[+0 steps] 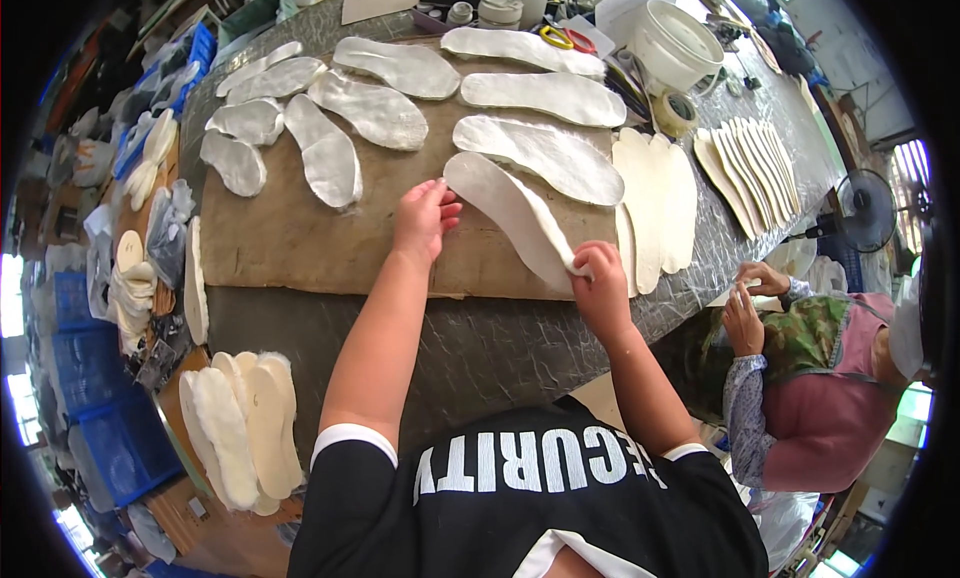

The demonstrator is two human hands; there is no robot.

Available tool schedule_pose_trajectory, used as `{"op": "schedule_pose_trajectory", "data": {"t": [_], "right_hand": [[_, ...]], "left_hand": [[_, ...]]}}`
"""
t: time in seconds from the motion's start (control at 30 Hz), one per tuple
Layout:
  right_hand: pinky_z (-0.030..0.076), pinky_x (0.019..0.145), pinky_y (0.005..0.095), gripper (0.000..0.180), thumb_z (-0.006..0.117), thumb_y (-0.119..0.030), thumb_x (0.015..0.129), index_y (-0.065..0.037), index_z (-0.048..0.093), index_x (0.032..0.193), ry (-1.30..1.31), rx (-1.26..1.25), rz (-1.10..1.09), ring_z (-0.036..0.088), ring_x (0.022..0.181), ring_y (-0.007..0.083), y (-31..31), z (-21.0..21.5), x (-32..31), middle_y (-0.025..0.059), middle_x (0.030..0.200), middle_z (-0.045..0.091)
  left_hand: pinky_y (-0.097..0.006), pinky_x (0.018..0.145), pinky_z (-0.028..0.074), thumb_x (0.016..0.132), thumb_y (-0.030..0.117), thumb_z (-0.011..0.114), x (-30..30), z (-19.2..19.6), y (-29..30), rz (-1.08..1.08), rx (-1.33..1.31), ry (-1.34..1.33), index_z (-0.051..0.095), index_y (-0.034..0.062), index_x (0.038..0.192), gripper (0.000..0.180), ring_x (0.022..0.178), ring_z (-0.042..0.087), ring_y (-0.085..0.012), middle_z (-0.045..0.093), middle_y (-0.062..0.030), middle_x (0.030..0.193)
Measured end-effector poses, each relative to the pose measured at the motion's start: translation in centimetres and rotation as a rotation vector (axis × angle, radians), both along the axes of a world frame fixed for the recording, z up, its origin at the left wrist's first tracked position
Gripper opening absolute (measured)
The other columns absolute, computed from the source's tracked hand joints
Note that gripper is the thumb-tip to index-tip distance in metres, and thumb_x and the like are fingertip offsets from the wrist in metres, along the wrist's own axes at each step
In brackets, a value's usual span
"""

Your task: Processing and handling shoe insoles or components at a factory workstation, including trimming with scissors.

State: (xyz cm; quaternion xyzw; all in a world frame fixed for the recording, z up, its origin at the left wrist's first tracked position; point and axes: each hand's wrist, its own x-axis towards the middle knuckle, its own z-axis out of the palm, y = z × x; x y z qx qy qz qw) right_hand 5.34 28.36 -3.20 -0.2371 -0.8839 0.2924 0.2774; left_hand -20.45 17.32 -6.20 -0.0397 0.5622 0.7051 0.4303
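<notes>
A white insole (pixel 507 214) is stretched at a slant between my two hands, just above a brown board on the table. My left hand (pixel 428 220) pinches its far left end between thumb and fingertips, the other fingers loosely curled. At its near right end, the fingers of my right hand (pixel 602 290) are closed on the edge, where the insole curls up. Right behind it lies a fluffy white insole (pixel 540 158), with further insoles (pixel 543 98) beyond. More white insoles (pixel 370 110) are spread over the left part of the board.
Cream insoles (pixel 655 203) lie stacked right of the brown board (pixel 330 253), beside a fanned row (pixel 748 173). Behind stand a white bucket (pixel 680 46), tape rolls (pixel 676 112) and scissors (pixel 568 39). More insoles (pixel 240 428) sit lower left. A co-worker (pixel 825 388) works at right.
</notes>
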Motion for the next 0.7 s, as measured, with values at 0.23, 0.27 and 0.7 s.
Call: {"op": "schedule_pose_trajectory", "data": {"t": [0.23,0.27,0.7], "right_hand": [[0.051,0.076,0.0335,0.030,0.068,0.010,0.070,-0.005,0.054,0.093,-0.141,-0.270,0.465,0.064,0.092,0.0257,-3.2,4.2,3.6,0.0091,0.098,0.063],[0.051,0.076,0.0335,0.030,0.068,0.010,0.070,-0.005,0.054,0.093,-0.141,-0.273,0.462,0.064,0.092,0.0257,-3.1,4.3,4.1,0.0091,0.098,0.063],[0.048,0.077,0.0265,0.045,0.073,0.005,0.071,-0.007,0.050,0.108,-0.326,-1.433,0.384,0.057,0.089,0.0112,3.2,-5.6,11.0,-0.0009,0.094,0.057]], "left_hand": [[-0.027,0.062,0.049,0.094,0.020,0.059,0.7,-1.4,-6.0,-0.191,-0.083,0.186,0.062,0.0060,0.110,0.021,0.072,0.058,-0.0100,0.061,0.0000,0.087],[-0.027,0.065,0.050,0.095,0.017,0.058,1.5,-1.3,-7.2,-0.260,-0.057,0.254,0.062,0.0049,0.112,0.022,0.075,0.059,-0.0104,0.062,-0.0005,0.089],[-0.042,0.091,0.040,0.069,0.009,0.070,13.5,-0.7,-12.9,-0.630,-0.408,1.543,0.069,0.0103,0.083,0.014,0.105,0.049,-0.0306,0.058,-0.0069,0.109]]}}
